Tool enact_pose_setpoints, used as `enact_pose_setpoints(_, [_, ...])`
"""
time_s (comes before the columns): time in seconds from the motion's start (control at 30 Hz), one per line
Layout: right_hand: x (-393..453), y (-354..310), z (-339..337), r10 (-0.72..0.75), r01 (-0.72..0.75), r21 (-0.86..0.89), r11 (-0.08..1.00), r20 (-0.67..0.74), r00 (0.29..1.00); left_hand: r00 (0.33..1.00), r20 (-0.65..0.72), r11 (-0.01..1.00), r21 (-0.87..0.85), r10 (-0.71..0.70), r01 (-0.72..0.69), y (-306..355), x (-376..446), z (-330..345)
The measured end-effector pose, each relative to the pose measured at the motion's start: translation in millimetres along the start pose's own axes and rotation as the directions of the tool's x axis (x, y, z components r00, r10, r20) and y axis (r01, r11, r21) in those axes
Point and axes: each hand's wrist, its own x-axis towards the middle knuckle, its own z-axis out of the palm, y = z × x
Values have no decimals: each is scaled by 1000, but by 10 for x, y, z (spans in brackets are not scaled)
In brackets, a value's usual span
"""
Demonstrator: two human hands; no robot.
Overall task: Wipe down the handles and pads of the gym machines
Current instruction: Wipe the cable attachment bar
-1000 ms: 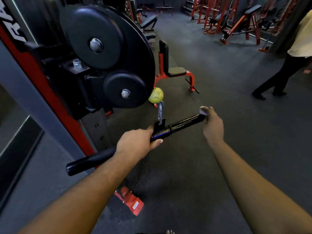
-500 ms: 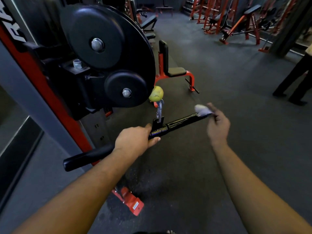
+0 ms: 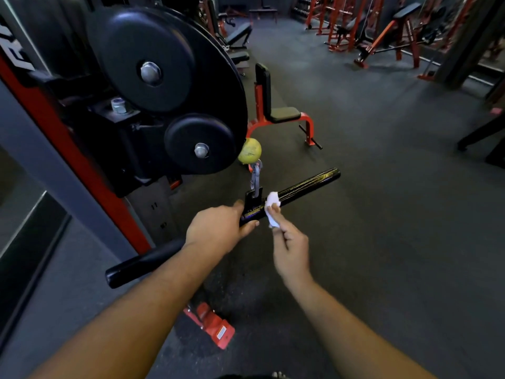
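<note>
Head view: nearest, the left hand (image 3: 218, 228) is wrapped around the straight cable bar (image 3: 224, 222) just left of its centre bracket, steadying it. Just right of that bracket, the right hand (image 3: 291, 247) pinches a white wipe (image 3: 272, 205) against the bar. Judged from this, the bar's right half is in hand; its left grip, and the bench (image 3: 276, 116) beyond, remain. Open floor lies right of the bar; the pulley housing (image 3: 164, 86) crowds its left.

On the red upright of the machine (image 3: 68, 160) I can see big white letters at the left edge, cut off; maybe "RA". The weight stack plates (image 3: 157, 212) carry small numbers, too blurred for me. The red foot (image 3: 216, 328) has a small unreadable sticker.
</note>
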Motion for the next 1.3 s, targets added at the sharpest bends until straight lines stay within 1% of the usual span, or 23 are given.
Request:
enact_pose_setpoints(0.03, [23, -32, -48, 46, -42, 67, 997, -53, 998, 1000, -5, 1000, 4, 2, -2, 1, -4, 8])
enact_pose_setpoints(0.07, [96, -21, -138, 115, -95, 133, 987, -152, 982, 1000, -11, 1000, 10, 5, -5, 4, -9, 11])
enact_pose_setpoints(0.1, [219, 43, -260, 203, -152, 196, 969, -271, 941, 1000, -14, 1000, 16, 8, -8, 4, -18, 14])
enact_pose_setpoints(0.17, [574, 271, -615, 323, -209, 279, 937, -475, 819, 1000, -13, 1000, 21, 13, -12, 8, -30, 11])
enact_pose_setpoints(0.23, [900, 435, -923, 369, -251, 276, 928, -575, 730, 1000, -9, 1000, 6, 18, -18, 20, -37, 11])
enact_pose_setpoints(0.27, [1008, 479, -1020, 394, -284, 275, 919, -584, 710, 1000, -7, 1000, -6, 20, -20, 29, -42, 14])
enact_pose_setpoints(0.3, [1083, 495, -1056, 420, -323, 269, 907, -579, 699, 1000, -6, 1000, -19, 20, -21, 35, -47, 17])
enact_pose_setpoints(0.37, [1153, 500, -972, 440, -360, 253, 898, -542, 716, 1000, -4, 999, -37, 21, -21, 37, -60, 21])
enact_pose_setpoints(0.43, [1139, 478, -791, 435, -353, 254, 900, -520, 735, 1000, 14, 999, -50, 19, -18, 45, -74, 25])
enact_pose_setpoints(0.5, [1040, 388, -576, 468, -358, 304, 883, -501, 728, 1000, 23, 998, -67, 19, -17, 71, -91, 28])
enact_pose_setpoints(0.57, [820, 265, -325, 490, -364, 337, 868, -463, 739, 1000, 10, 998, -66, 12, -12, 94, -103, 30])
enact_pose_setpoints(0.63, [502, 142, -85, 490, -377, 339, 862, -365, 792, 1000, -13, 998, -58, 5, -5, 96, -98, 48])
enact_pose_setpoints(0.7, [219, 34, 75, 464, -368, 368, 854, -218, 859, 1000, -22, 999, -50, -5, 4, 77, -80, 62])
enact_pose_setpoints(0.77, [42, 27, 109, 452, -382, 425, 820, -73, 889, 1000, -11, 999, -45, -17, 17, 47, -62, 60])
enact_pose_setpoints(0.8, [2, 41, 75, 480, -417, 479, 773, -11, 877, 1000, -6, 999, -42, -20, 20, 31, -57, 56])
enact_pose_setpoints(0.87, [-12, 118, -87, 583, -501, 578, 644, 53, 811, 1000, -10, 1000, -23, -16, 16, 11, -64, 39])
enact_pose_setpoints(0.93, [57, 259, -310, 704, -524, 677, 518, 11, 710, 1000, -10, 1000, -11, -4, 4, 7, -83, 25])
enact_pose_setpoints(1.0, [221, 450, -560, 800, -470, 787, 399, -49, 597, 1000, 4, 1000, -11, 1, -1, 13, -87, 12])
enact_pose_setpoints(1.03, [313, 538, -680, 816, -425, 829, 363, -62, 575, 1000, 12, 1000, -14, 2, -2, 19, -84, 9])
enact_pose_setpoints(1.1, [492, 621, -859, 809, -354, 868, 349, -89, 581, 1000, 20, 1000, -27, 3, -2, 37, -80, 16])
enact_pose_setpoints(1.17, [633, 579, -915, 798, -336, 869, 363, -104, 594, 1000, 20, 999, -41, 4, -3, 51, -80, 22])
enact_pose_setpoints(1.23, [693, 469, -802, 788, -378, 846, 377, -78, 611, 1000, 17, 999, -48, 6, -5, 58, -78, 25])
enact_pose_setpoints(1.3, [631, 387, -571, 805, -481, 796, 367, -13, 593, 1000, 17, 999, -52, 9, -8, 65, -77, 22])
